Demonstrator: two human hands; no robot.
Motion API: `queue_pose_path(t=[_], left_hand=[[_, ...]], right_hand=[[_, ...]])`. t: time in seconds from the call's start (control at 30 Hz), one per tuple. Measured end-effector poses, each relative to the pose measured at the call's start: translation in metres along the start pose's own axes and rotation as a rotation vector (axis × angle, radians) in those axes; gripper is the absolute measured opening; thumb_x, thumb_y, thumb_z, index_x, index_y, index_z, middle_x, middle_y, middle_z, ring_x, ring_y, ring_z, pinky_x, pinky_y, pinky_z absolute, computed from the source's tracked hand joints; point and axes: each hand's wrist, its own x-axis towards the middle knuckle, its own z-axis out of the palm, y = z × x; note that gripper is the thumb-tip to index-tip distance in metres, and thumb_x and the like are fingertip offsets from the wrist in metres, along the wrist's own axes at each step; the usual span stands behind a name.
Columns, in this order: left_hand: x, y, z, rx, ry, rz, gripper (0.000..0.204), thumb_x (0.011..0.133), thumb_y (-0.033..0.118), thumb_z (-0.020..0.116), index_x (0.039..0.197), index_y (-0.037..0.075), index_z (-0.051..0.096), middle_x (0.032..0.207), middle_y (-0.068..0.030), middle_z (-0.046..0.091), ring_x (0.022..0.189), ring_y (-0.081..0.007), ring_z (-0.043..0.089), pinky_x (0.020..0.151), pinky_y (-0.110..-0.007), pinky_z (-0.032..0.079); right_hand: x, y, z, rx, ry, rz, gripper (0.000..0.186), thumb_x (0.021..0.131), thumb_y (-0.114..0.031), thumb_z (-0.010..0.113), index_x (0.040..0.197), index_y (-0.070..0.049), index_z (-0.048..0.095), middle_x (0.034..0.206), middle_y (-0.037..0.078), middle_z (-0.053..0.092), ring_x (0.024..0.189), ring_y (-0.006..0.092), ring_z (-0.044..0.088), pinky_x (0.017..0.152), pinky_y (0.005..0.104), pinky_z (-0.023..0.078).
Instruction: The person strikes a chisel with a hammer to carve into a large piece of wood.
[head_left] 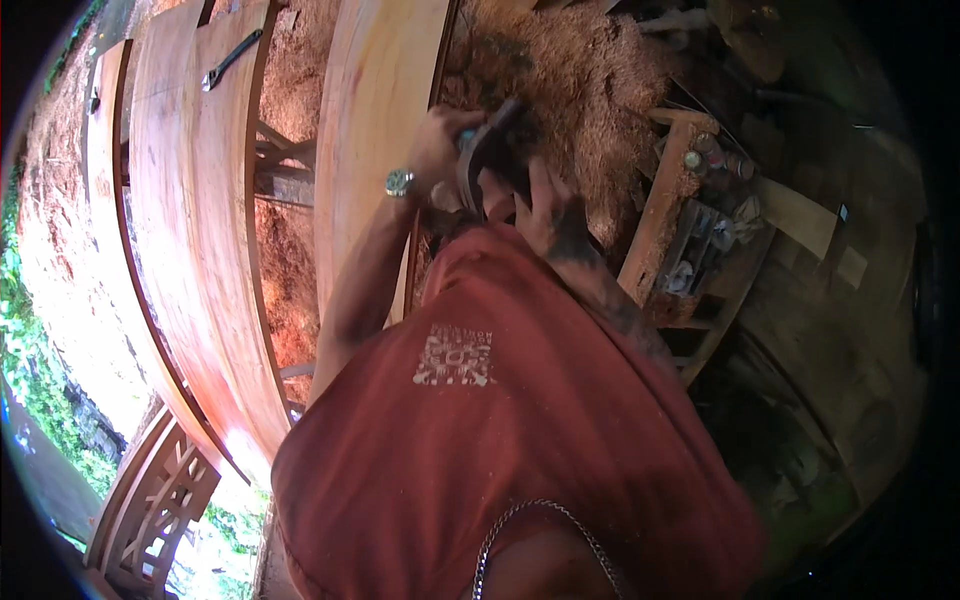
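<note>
In front of my waist, both hands are at a dark, curved hand-held tool (492, 150) with a small teal part near its top. Its exact kind is hard to make out in the shade. My left hand (437, 143), a watch (399, 182) on its wrist, is closed on the tool's left side by the teal part. From the right, my right hand (548, 205) curls its fingers against the lower right of it. Just left of the tool runs a long pale wooden board (375, 130). Part of the tool is hidden behind my fingers.
More long planks (185, 200) lie on supports to the left, with an adjustable wrench (230, 62) on one. Wood shavings (570, 80) cover the ground. On the right stands a wooden bench (655, 210) with a clear-looking box (695, 245) of small items. A slatted wooden piece (165, 500) is lower left.
</note>
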Motion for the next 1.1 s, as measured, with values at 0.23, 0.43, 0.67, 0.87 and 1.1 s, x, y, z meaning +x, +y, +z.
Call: queue_pose_path(t=[0.23,0.43,0.67,0.87,1.1], left_hand=[[0.001,0.015,0.027,0.096,-0.120,0.134,0.031,0.052,0.016,0.073,0.078,0.008,0.059,0.069,-0.0122,0.059,0.072,-0.0370,0.064,0.062,-0.048,0.050],[0.017,0.004,0.016,0.116,-0.090,0.086,0.031,0.052,0.015,0.073,0.079,0.009,0.059,0.070,-0.0127,0.060,0.070,-0.0378,0.063,0.062,-0.048,0.050],[0.027,-0.009,0.009,0.058,-0.047,0.091,0.029,0.060,0.019,0.075,0.086,0.010,0.065,0.070,-0.0159,0.062,0.067,-0.0382,0.063,0.061,-0.046,0.050],[0.025,-0.003,0.001,0.030,-0.026,0.008,0.035,0.057,0.026,0.078,0.087,0.011,0.067,0.070,-0.0123,0.064,0.068,-0.0358,0.064,0.064,-0.045,0.052],[0.029,-0.005,0.000,0.016,0.009,-0.010,0.037,0.060,0.024,0.078,0.091,0.007,0.070,0.074,-0.0179,0.065,0.071,-0.0389,0.064,0.067,-0.046,0.051]], right_hand=[[-0.046,0.027,-0.023,0.055,0.022,0.208,0.022,0.093,-0.014,0.066,0.107,0.002,0.058,0.084,0.021,0.066,0.077,0.0409,0.069,0.062,0.0447,0.053],[-0.051,0.053,-0.042,-0.055,0.113,0.250,0.027,0.096,-0.014,0.064,0.114,0.003,0.057,0.082,0.021,0.065,0.076,0.0353,0.071,0.063,0.0418,0.051],[-0.033,0.040,-0.059,0.021,0.080,0.334,0.022,0.097,-0.014,0.063,0.113,0.000,0.058,0.084,0.017,0.066,0.078,0.0306,0.069,0.066,0.0398,0.050],[-0.002,0.010,-0.052,-0.347,0.422,-0.095,0.014,0.095,-0.014,0.067,0.093,-0.003,0.059,0.080,0.008,0.059,0.073,0.0238,0.060,0.066,0.0346,0.047],[0.006,0.010,0.002,-0.082,0.042,0.033,0.022,0.094,-0.015,0.068,0.105,0.001,0.057,0.083,0.024,0.064,0.076,0.0433,0.068,0.058,0.0485,0.050]])
